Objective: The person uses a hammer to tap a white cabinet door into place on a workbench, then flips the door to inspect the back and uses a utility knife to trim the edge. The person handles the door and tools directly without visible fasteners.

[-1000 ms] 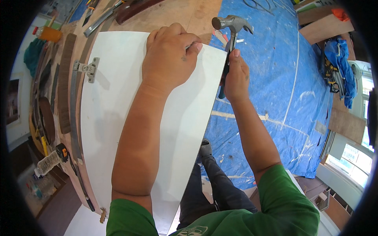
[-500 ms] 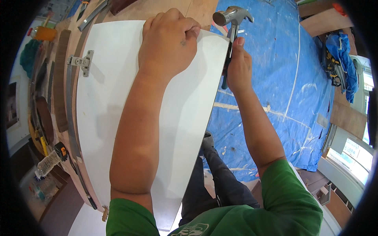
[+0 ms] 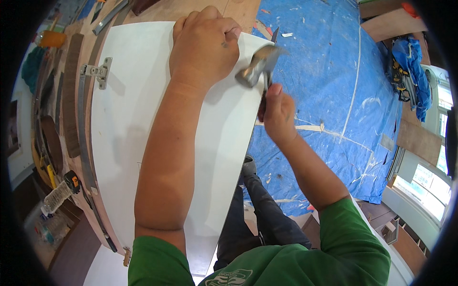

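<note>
A white panel (image 3: 224, 138) with a metal hinge (image 3: 99, 73) on its left side lies in front of me. My left hand (image 3: 204, 50) is closed at its far edge, fingers curled over and partly hidden. At the panel's right edge, my right hand (image 3: 278, 112) is closed round the handle of a claw hammer (image 3: 257, 66). The hammer's head is smeared by motion above the far right part of the panel. A thin dark strip (image 3: 275, 35) sticks up past the panel's far right corner.
A wooden bench (image 3: 234, 12) supports the panel. On the left are long strips (image 3: 73, 95), a tape measure (image 3: 72, 181), a plastic bottle (image 3: 55, 198) and a bottle of orange liquid (image 3: 50, 39). Blue sheeting (image 3: 324, 90) covers the floor at right.
My right hand has come nearer and slightly left with the hammer, whose head has swung from beyond the corner to over the panel. My left hand stays in almost the same place.
</note>
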A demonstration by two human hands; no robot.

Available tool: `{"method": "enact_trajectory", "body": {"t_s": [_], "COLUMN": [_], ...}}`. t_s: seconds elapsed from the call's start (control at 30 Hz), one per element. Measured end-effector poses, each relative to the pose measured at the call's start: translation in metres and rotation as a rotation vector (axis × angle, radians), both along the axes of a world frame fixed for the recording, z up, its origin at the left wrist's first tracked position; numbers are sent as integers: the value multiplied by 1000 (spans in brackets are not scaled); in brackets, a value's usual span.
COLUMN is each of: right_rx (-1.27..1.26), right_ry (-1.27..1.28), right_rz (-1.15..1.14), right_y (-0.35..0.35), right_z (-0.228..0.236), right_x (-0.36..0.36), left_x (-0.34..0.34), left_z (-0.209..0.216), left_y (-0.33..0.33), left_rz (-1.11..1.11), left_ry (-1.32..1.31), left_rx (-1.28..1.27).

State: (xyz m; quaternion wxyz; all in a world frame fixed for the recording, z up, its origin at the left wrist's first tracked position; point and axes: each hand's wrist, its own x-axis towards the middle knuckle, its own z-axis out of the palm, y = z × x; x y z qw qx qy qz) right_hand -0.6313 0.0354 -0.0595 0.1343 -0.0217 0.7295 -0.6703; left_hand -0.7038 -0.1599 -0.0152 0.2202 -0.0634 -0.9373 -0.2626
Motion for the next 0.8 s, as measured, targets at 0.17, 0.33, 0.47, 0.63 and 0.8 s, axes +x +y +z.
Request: {"method": "enact_trajectory", "body": {"t_s": [0.17, 0.33, 0.47, 0.63, 0.8], "right_rx": [-43, 5, 5, 15, 17], "right_ry": [48, 173, 42, 5, 13], "right_rz": [118, 90, 4, -116, -125], "right_y": [9, 7, 3, -6, -6], "right_z": [-9, -14, -12, -5, -5], "right_x": [47, 31, -9, -43, -67], "left_x": [2, 0, 1, 1, 2], "left_z": [3, 1, 0, -1, 0], "left_y": [2, 0, 1, 2, 3], "left_rz": [27, 7, -7, 4, 16], "left_ry": [-75, -30, 5, 12, 17], "left_rx": [21, -1, 17, 24, -1]}}
